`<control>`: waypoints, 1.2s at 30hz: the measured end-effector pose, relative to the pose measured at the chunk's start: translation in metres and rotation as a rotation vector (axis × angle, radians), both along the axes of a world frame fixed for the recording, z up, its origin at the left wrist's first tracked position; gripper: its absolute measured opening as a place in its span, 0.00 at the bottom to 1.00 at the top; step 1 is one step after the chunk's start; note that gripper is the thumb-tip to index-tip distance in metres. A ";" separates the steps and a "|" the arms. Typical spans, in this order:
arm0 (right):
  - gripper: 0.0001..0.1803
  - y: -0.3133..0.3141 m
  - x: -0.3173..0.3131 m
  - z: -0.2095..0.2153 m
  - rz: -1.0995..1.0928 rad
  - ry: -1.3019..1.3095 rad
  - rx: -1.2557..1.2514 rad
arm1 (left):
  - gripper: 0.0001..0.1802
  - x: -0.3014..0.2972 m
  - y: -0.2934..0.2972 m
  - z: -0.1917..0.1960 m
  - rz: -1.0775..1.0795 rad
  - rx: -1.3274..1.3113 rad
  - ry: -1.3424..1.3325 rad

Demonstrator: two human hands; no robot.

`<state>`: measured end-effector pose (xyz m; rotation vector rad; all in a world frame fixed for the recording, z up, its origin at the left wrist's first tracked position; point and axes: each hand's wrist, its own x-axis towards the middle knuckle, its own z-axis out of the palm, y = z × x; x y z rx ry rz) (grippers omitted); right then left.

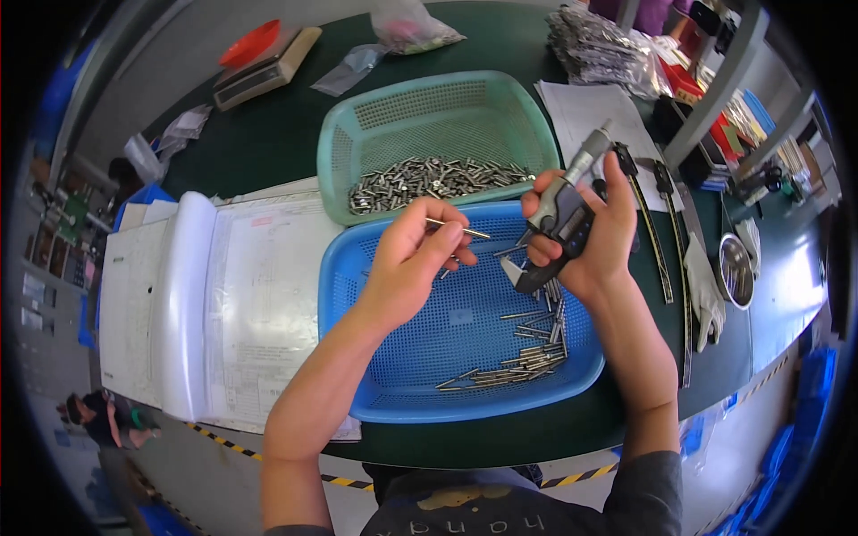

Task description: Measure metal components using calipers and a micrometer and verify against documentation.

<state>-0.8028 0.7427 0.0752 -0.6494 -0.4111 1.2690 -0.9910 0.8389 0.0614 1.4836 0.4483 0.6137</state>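
Note:
Between the thumb and fingers of my left hand (413, 259) is a thin metal pin (472, 233), held over the blue basket. My right hand (601, 239) is closed round a digital micrometer (561, 214), its thimble pointing up and away and its frame hanging over the basket's right side. The pin and the micrometer are apart. Under both hands lies the blue plastic basket (420, 407), with several loose metal pins (527, 362) in its right part. Just beyond it, a green basket (336, 183) holds a large heap of short metal pins (433, 179).
An open binder of papers (259, 313) lies to the left. At the right are two calipers (660, 241), white gloves (704, 290) and a metal bowl (735, 272). A scale (268, 70) with a red tray (250, 43) and plastic bags (411, 27) stand at the back.

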 end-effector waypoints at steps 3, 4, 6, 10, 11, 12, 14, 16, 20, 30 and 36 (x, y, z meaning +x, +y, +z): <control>0.40 0.002 -0.002 0.001 0.023 -0.037 -0.102 | 0.09 0.003 -0.002 0.000 -0.029 0.008 0.018; 0.39 0.002 -0.001 0.002 0.055 -0.032 -0.118 | 0.09 0.003 -0.005 0.000 -0.040 0.015 0.019; 0.39 0.000 -0.002 0.004 0.071 -0.035 -0.080 | 0.09 0.004 -0.009 0.001 -0.054 0.024 0.013; 0.40 0.000 -0.005 0.005 0.077 -0.065 -0.069 | 0.09 0.001 -0.011 0.001 -0.057 0.014 -0.005; 0.40 0.000 -0.006 0.004 0.084 -0.081 -0.082 | 0.09 0.001 -0.010 0.001 -0.051 0.009 -0.016; 0.42 0.001 -0.007 0.003 0.082 -0.107 -0.099 | 0.09 0.001 -0.008 0.001 -0.044 0.009 -0.006; 0.43 0.001 -0.008 0.003 0.053 -0.230 -0.110 | 0.09 0.001 -0.006 0.000 -0.016 0.005 0.007; 0.43 0.000 -0.009 0.003 0.015 -0.298 -0.103 | 0.10 0.001 -0.006 -0.001 -0.025 -0.002 -0.005; 0.43 -0.001 -0.009 0.004 0.027 -0.182 -0.097 | 0.10 0.000 -0.008 0.002 -0.062 0.027 -0.019; 0.42 0.000 -0.006 0.004 0.098 -0.018 -0.080 | 0.09 -0.002 -0.012 0.004 -0.175 0.005 -0.033; 0.40 -0.004 -0.004 0.003 0.115 -0.107 -0.122 | 0.06 0.002 -0.016 -0.001 -0.161 0.067 -0.046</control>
